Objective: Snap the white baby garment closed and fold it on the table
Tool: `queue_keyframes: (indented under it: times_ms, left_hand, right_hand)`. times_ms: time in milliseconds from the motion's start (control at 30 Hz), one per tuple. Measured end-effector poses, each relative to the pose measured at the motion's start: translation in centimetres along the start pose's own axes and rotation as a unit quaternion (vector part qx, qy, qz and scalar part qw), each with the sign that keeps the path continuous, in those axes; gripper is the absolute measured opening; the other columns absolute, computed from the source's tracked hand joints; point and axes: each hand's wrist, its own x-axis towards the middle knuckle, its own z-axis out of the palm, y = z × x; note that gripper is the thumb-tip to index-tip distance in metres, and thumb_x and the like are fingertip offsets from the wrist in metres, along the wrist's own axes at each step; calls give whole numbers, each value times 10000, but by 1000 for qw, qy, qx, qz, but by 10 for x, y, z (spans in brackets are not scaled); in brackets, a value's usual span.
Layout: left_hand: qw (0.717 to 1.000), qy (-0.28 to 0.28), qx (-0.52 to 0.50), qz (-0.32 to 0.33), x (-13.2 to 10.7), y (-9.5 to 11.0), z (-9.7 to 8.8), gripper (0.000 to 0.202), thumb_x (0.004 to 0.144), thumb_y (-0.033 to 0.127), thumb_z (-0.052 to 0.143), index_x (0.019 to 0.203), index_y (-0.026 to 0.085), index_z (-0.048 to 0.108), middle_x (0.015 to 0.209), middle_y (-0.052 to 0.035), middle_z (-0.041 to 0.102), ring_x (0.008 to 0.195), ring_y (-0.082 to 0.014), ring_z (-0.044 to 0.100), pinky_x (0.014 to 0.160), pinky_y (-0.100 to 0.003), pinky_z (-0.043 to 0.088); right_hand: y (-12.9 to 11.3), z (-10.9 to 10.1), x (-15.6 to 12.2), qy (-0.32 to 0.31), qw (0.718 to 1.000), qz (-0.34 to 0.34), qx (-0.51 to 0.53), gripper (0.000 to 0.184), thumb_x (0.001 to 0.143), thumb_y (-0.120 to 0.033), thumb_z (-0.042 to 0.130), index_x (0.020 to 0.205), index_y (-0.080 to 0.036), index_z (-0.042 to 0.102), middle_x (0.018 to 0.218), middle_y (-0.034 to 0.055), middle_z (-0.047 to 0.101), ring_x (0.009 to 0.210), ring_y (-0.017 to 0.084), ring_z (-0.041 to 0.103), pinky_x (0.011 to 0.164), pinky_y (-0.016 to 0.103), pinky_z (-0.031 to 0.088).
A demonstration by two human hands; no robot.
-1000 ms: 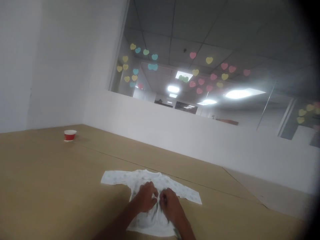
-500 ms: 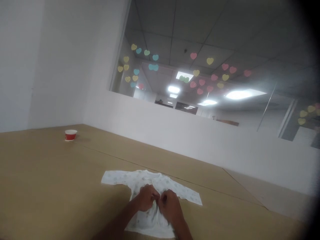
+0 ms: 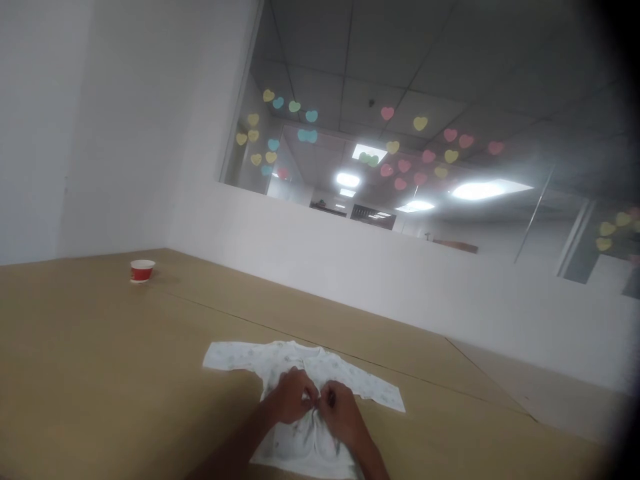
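A small white baby shirt (image 3: 235,355) with a faint print lies spread flat on the brown table (image 3: 90,360), its sleeves stretched out left and right. My left hand (image 3: 290,398) and my right hand (image 3: 339,410) meet at the middle of the shirt's front. Both are closed, pinching the cloth at the front opening, fingertips nearly touching each other. What sits between the fingertips is too small to make out.
A red paper cup (image 3: 141,271) with a white rim stands far off at the back left of the table. White walls close the corner behind it. A glass partition (image 3: 400,160) dotted with coloured heart stickers runs above the low wall at the back.
My hands have crept slightly up the shirt front and drawn closer together, fingertips now pinched at the opening. The shirt and cup lie as before.
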Motion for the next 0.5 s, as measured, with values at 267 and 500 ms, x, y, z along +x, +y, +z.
queue_keyframes:
  times_ms: [267, 500]
  left_hand:
    - [997, 6, -74, -23, 2, 0, -4, 152, 752, 116, 590, 799, 163, 727, 892, -42, 723, 900, -221, 650, 825, -318, 468]
    - [981, 13, -193, -27, 10, -12, 1, 163, 681, 122, 579, 781, 102, 707, 765, -63, 718, 749, -197, 669, 615, -222, 443]
  right_hand:
    - [-4, -5, -2, -61, 997, -26, 38, 189, 789, -280, 447, 745, -146, 573, 723, 53, 596, 703, 174, 538, 661, 267, 389]
    - [-12, -9, -1, -79, 994, -8, 81, 191, 753, -314, 454, 732, -151, 552, 697, 31, 556, 680, 155, 508, 646, 255, 393]
